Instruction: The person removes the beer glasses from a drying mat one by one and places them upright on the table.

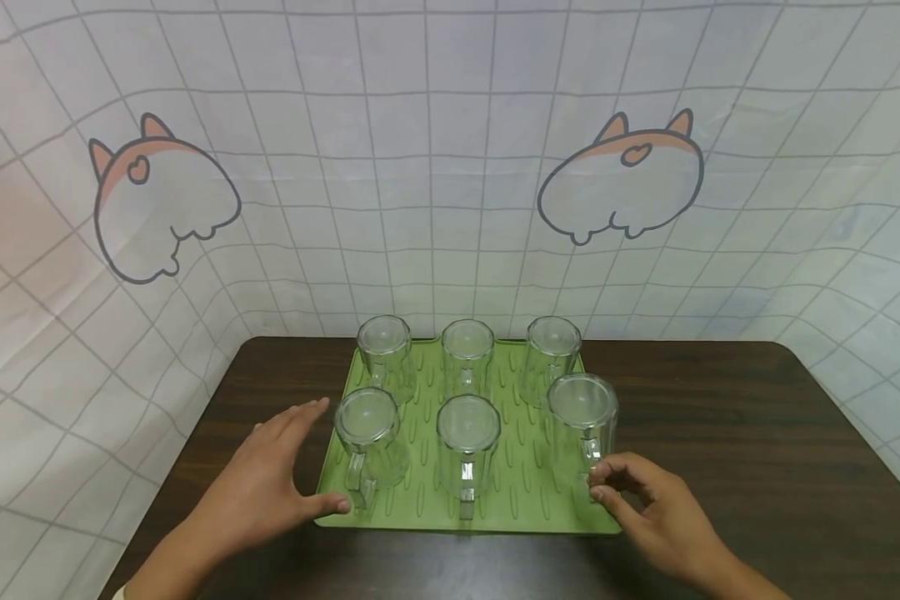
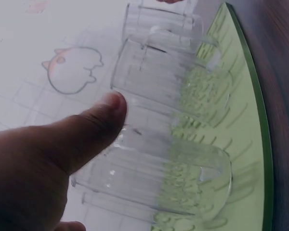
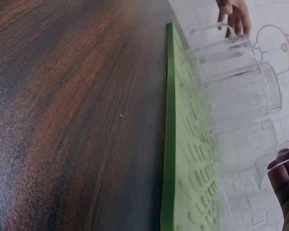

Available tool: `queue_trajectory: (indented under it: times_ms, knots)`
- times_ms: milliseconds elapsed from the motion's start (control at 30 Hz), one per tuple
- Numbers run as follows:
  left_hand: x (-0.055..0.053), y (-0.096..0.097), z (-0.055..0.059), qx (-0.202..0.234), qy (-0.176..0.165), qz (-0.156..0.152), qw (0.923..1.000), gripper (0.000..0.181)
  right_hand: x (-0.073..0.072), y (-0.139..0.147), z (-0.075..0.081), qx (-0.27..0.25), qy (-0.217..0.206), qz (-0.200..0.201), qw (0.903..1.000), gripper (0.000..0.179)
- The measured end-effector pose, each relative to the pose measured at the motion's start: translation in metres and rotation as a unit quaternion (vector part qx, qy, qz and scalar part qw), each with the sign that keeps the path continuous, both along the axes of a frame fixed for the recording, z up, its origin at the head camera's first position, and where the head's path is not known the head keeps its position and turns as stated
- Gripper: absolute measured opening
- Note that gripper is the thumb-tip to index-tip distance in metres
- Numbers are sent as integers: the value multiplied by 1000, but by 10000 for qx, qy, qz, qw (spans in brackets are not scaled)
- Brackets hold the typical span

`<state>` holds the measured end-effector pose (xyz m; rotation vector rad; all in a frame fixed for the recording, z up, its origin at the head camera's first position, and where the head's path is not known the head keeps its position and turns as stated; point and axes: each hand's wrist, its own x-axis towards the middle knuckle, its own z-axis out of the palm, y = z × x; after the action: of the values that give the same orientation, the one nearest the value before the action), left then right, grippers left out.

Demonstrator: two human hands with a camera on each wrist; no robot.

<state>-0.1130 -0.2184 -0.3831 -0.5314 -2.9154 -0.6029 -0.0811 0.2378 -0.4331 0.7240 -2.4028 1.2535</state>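
Right hand is pinching one glass mug by its handle, mug sitting just ahead of those fingers; can't tell if it's touching the green mat. Left hand is spreading, gripping nothing, just beside the nearest mug. Progress: five mugs are standing ungripped on the mat, between and beyond the hands; one is being handled. Setting down or picking up, can't tell.

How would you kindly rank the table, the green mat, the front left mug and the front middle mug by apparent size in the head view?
Largest to smallest:
Table
Green mat
Front left mug and front middle mug: too alike to rank.
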Motion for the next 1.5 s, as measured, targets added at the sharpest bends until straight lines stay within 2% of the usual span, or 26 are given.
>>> queue_trajectory:
  times_ms: [200,333,600,967,1167,1233,1333,1500]
  knots:
    - [4,7,6,292,157,-3,9994,108,0,1,3,75,111,-33,9999,40]
    - [3,12,9,493,382,-75,9980,99,-1,3,4,92,271,-9,9996,44]
    - [-3,25,16,733,845,-477,9926,86,-4,6,6,129,543,6,9984,50]
    - [-9,46,25,657,791,-778,9917,82,-4,9,13,431,908,-80,9949,50]
    - [-14,57,27,525,757,-868,9920,81,-7,10,16,445,1184,37,9920,49]
    - [-15,61,28,495,751,-912,9918,82,-7,11,19,491,1156,71,9921,47]
    - [-15,66,30,451,723,-938,9919,82,-7,12,23,585,1115,81,9920,40]
    - [-18,73,32,413,689,-995,9918,83,-7,14,27,679,1112,56,9915,16]
